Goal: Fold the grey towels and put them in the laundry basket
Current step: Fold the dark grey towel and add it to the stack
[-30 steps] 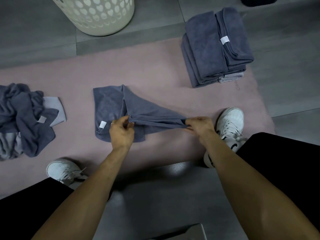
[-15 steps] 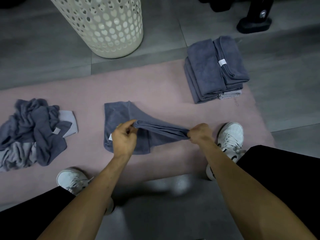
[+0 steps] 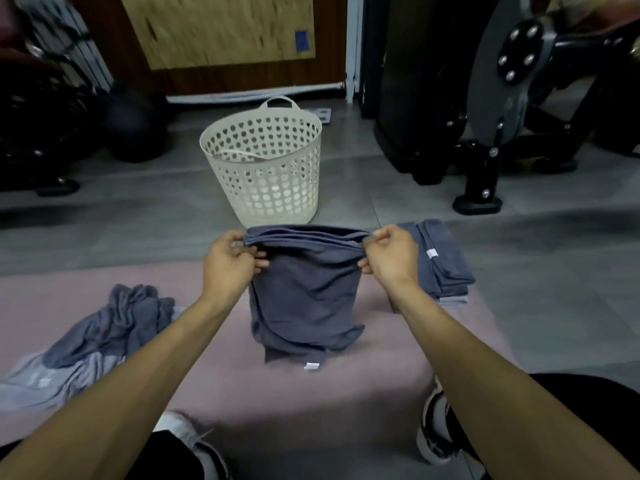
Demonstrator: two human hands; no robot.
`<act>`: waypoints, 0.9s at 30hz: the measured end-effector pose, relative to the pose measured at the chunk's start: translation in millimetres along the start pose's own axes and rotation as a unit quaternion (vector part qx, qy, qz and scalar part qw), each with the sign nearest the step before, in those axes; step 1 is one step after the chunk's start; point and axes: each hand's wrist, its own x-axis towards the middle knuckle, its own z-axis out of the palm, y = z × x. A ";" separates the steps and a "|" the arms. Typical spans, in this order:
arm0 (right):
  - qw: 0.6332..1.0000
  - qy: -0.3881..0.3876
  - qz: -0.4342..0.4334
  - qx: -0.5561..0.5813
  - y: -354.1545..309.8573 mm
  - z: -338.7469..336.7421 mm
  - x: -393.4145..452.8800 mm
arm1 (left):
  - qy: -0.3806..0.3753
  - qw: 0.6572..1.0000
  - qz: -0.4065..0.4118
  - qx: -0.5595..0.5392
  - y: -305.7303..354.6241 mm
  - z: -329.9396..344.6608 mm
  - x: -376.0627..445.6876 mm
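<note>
- The left hand (image 3: 231,263) pinches the upper left corner of a grey towel (image 3: 304,292), fingers curled round the bunched folded edge.
- The right hand (image 3: 389,259) grips the upper right corner the same way, thumb and fingers clamped on the cloth.
- Between the two hands the towel's top edge runs level across the middle of the frame, and the rest hangs down in layers; a small white tag (image 3: 311,366) shows at its lower edge, over the pink mat (image 3: 214,382).
- Just above the held towel, at centre, a cream laundry basket (image 3: 266,178) with heart-shaped holes stands upright on the grey tiled floor (image 3: 104,220); what is in it I cannot tell.
- A stack of folded grey towels (image 3: 440,261) lies right of centre, partly behind the right hand, on the mat's far right corner.
- At lower left a heap of unfolded grey towels (image 3: 104,337) lies crumpled on the mat.
- White shoes show at the bottom edge, one (image 3: 187,433) left of centre, the other (image 3: 434,431) on the right.
- Black gym equipment (image 3: 512,98) fills the upper right, and a wooden panel (image 3: 221,29) stands at upper centre.
</note>
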 end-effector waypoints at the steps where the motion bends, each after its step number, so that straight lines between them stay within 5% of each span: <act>1: 0.999 -0.018 -0.024 -0.032 -8.7 -4.0 -3.0 | -0.019 1.000 -0.012 0.009 6.5 -6.7 -6.6; 10: 0.996 -0.007 -0.088 -0.026 -41.8 -32.2 -18.4 | -0.028 0.997 -0.039 -0.067 33.0 -22.9 -37.7; 15: 0.995 -0.053 0.060 0.062 -30.0 -29.8 -18.6 | -0.071 0.992 -0.082 -0.063 33.6 -25.3 -44.1; 20: 0.983 -0.038 0.092 0.153 -32.8 -25.1 -21.3 | -0.070 0.982 -0.095 -0.147 35.0 -22.9 -43.8; 27: 0.993 -0.069 0.019 0.095 -27.5 -31.8 -24.9 | -0.065 0.991 -0.088 -0.082 24.2 -19.1 -43.1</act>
